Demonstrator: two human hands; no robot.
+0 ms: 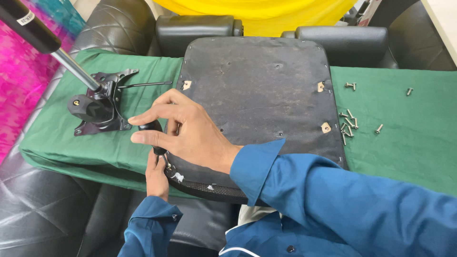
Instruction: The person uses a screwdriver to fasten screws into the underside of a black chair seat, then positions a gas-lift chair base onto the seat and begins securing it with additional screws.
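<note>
Covering the work surface, a green cloth (404, 138) lies spread across black leather seating (43, 209), and on it rests a large, dark, worn chair seat base (259, 90) turned underside up, its flat panel scuffed and dotted with small holes. Blue shirt sleeves (342, 200) fill the lower part of the view. To the left of the seat base, on the cloth, sits a black metal chair tilt mechanism (102, 104) with a silver gas-lift rod (74, 69) rising from it towards the upper left corner, and a thin black lever pointing right towards the seat.

The right hand (188, 131) reaches across the near left corner of the seat base, its fingers curled closed around the black rounded handle of a screwdriver (151, 127), which stands roughly upright at that corner. The left hand (157, 178) sits just below, at the seat's edge, fingers pinched on the lower part of the tool; what exactly it pinches there is hidden by the right hand.

On the right side of the cloth, well apart from both hands, lies a loose cluster of small silver screws (348, 126), with a few single ones scattered near it.
</note>
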